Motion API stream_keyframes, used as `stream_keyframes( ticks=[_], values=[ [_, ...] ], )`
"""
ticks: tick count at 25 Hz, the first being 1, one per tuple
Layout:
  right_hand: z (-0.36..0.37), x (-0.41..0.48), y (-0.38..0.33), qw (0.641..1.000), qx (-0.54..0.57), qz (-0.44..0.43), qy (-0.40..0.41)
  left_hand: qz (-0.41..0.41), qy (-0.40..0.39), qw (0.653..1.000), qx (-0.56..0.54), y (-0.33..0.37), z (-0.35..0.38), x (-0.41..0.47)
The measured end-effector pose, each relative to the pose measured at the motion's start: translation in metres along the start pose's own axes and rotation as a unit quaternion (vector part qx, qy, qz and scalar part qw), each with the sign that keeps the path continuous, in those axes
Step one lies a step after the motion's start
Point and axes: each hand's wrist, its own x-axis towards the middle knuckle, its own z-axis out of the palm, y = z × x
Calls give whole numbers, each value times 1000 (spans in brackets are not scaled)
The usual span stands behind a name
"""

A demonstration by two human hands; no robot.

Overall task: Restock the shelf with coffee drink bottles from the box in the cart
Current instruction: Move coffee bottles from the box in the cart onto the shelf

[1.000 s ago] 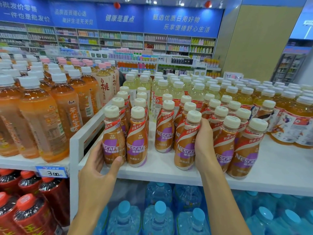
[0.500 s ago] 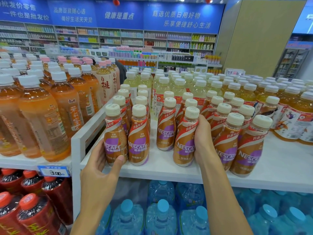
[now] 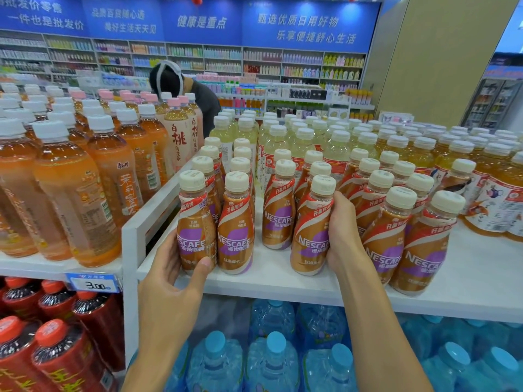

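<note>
Water bottles with blue caps fill the low tier nearest the camera. Red-capped bottles sit near left, under a price tag reading 3.00. Both forearms reach up over them to the white shelf.

Left hand wraps the front-left coffee bottle low on its body, thumb across the label's lower edge. That bottle is upright at the shelf's near left corner, just inside the white rail. Right hand clamps a second coffee bottle from its right side, fingers curled behind it. It is upright near the front edge; cannot tell if its base is lifted. Hands are well apart, one bottle each.

A free coffee bottle stands just beside the left-held one. More coffee bottles stand right of the right hand, and the rows run back behind all of these.

Orange tea bottles crowd the neighbouring shelf at left. Pale yellow drinks stand behind the coffee rows, and amber tea bottles are at far right.

Further back a person bends over behind the stock. Wall shelving with small goods sits under a blue banner with white text.
</note>
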Motion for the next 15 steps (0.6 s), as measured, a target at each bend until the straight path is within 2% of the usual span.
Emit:
stream_keyframes(
  ticks=[15],
  values=[
    [14,-8,0,998,-1,-30,-46,2,-1,1000,2,1,-1,0]
  ],
)
